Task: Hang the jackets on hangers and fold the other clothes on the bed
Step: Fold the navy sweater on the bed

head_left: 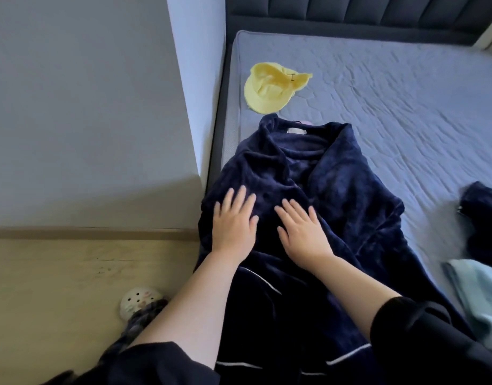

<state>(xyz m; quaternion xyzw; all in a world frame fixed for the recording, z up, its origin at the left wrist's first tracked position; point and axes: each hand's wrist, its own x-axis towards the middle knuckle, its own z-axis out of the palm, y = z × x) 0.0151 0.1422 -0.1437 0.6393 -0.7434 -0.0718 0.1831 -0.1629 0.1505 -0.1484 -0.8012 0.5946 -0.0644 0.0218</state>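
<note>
A navy fleece pajama top [347, 184] with white piping lies spread face-up along the left edge of the bed [405, 87], collar toward the headboard. My left hand [233, 220] lies flat on its left front panel, fingers straight and spread. Just beside it, my right hand [303, 232] presses flat on the middle of the top, fingers straight. A yellow cap [269, 93] rests on the mattress just beyond the collar. A little pink fabric [307, 122] peeks out behind the collar.
Another dark navy garment [483, 218] lies at the right edge, with a light blue cloth [478, 295] below it. A grey wall [86, 107] and wooden floor [72, 287] are to the left. A pale slipper [139, 301] sits on the floor.
</note>
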